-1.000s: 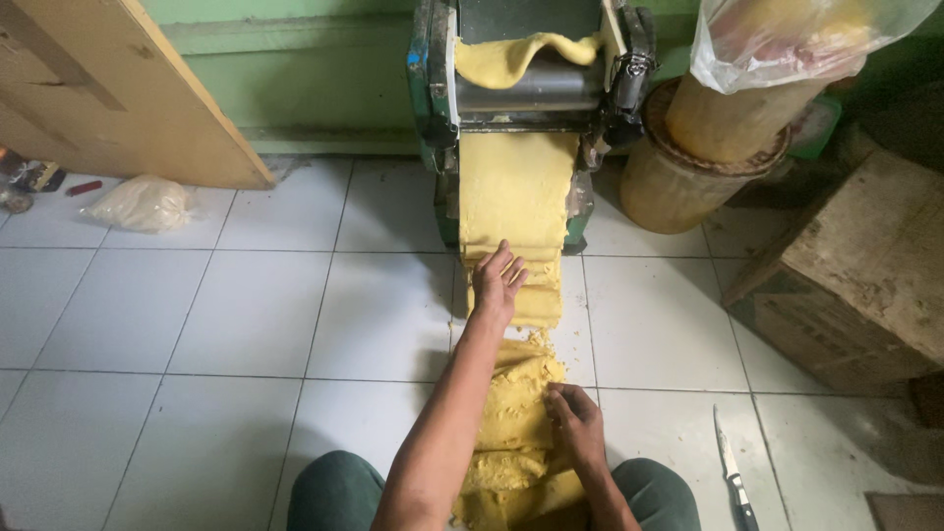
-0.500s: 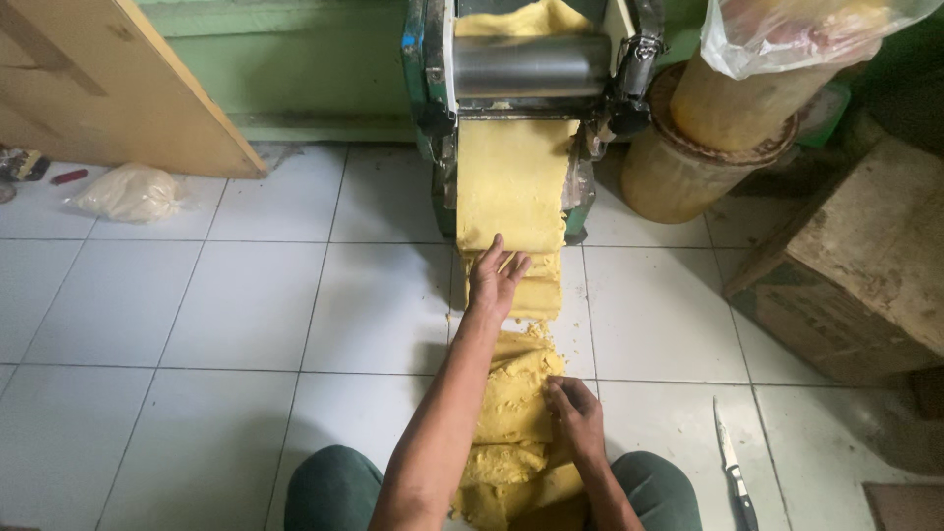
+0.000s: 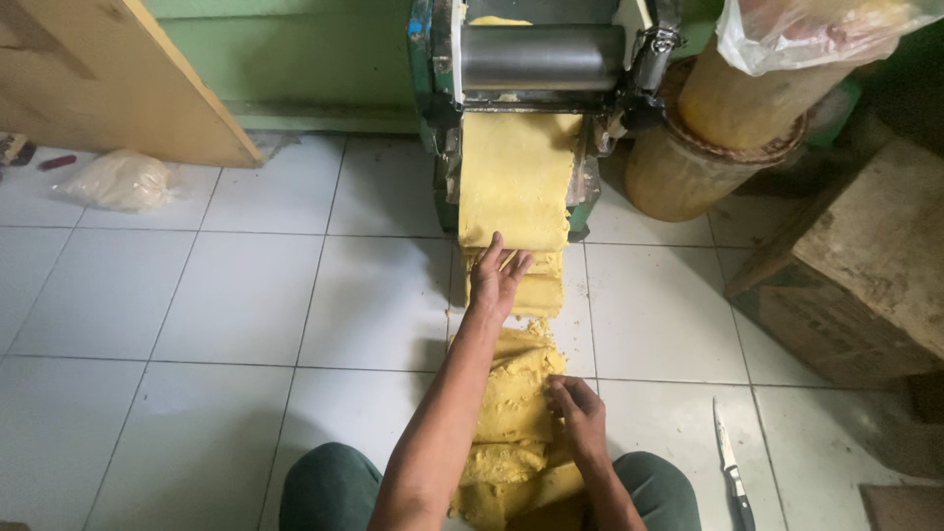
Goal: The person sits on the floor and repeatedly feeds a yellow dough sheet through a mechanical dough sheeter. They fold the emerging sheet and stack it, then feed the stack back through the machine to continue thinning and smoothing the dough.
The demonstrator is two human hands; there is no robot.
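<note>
A yellow dough sheet hangs down from the steel roller of a green rolling machine and folds onto the white floor tiles. My left hand reaches forward, fingers spread flat on the folds at the sheet's lower end. My right hand rests close to me on the crumpled pile of dough between my knees, fingers bent down onto it.
A knife lies on the tiles at the right. A round brown drum with a plastic bag above it stands right of the machine, then a wooden crate. A leaning wooden board and a small filled bag are at the left.
The view has tilted down slightly. More sheet has come out of the roller. My left hand stays on the folds and my right hand stays on the pile.
</note>
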